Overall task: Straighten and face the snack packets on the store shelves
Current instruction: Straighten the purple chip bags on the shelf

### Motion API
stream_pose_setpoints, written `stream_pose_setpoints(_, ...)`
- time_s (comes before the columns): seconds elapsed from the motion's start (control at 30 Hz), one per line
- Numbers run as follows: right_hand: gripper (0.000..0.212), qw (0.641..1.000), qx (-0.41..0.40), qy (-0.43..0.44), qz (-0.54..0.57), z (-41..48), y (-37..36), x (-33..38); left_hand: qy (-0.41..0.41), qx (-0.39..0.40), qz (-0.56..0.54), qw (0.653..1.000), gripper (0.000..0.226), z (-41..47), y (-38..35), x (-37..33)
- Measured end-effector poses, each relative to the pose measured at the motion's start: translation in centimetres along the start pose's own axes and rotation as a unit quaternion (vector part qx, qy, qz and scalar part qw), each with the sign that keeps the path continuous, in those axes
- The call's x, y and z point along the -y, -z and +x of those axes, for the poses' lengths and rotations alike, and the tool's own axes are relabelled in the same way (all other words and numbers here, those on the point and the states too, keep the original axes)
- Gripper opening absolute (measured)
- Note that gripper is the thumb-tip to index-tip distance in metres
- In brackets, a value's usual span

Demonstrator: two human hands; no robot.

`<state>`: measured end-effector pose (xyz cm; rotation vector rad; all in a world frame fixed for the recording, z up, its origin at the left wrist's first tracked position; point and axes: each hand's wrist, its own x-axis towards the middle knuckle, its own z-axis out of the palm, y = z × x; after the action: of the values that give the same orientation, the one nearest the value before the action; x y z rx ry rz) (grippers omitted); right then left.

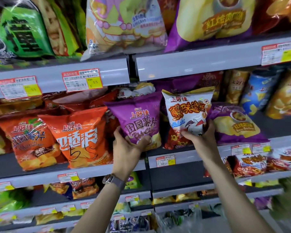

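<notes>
While both hands grip packets at the middle shelf, the left hand (128, 145) clasps the bottom edge of a purple puffed foil potato-chip packet (138, 121), thumb on the front, and the right hand (202, 133) closes round the lower corner of a white crinkly snack packet with orange lettering (188, 111). Both bags look light, air-filled and slippery, with brittle contents, so a soft pinch at the bottom seam or the sides seems wiser than a squeeze on the belly. At nine o'clock from the purple bag lean two orange chip packets (77, 135), the nearer touching it. At three o'clock of the white bag a second purple packet (235, 123) lies tilted back, and a red packet (175, 140) stands behind and below the right hand's bag. Overhead, the grey shelf edge with price tags (84, 79) likely crowds tall bags when they are stood upright.
</notes>
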<state>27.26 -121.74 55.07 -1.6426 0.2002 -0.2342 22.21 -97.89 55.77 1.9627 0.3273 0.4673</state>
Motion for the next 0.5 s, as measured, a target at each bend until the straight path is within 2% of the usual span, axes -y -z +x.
stream_pose_setpoints(0.13, 0.100, 1.000, 0.013, 0.005, 0.022, 1.3, 0.7, -0.2, 0.024, 0.006, -0.046, 0.999, 0.123, 0.7, -0.2, -0.3)
stream_pose_setpoints(0.17, 0.097, 0.999, 0.014, 0.009, 0.027, 1.6, 0.8, -0.5, 0.023, 0.006, -0.035, 0.999, 0.124, 1.0, -0.3, -0.3)
stream_pose_setpoints(0.3, 0.073, 0.998, 0.033, 0.024, 0.042, 2.0, 1.1, -0.5, 0.021, 0.019, -0.041, 0.999, 0.097, 1.4, -0.7, -0.5)
stream_pose_setpoints(0.4, 0.068, 0.999, 0.022, 0.040, 0.026, 1.9, 1.1, -0.7, 0.033, 0.042, -0.116, 0.992, 0.100, 1.4, -1.0, -1.3)
stream_pose_setpoints(0.5, 0.061, 0.999, 0.015, 0.049, 0.017, 1.9, 1.2, -1.2, 0.013, 0.024, -0.140, 0.990, 0.094, 1.3, -1.3, -1.8)
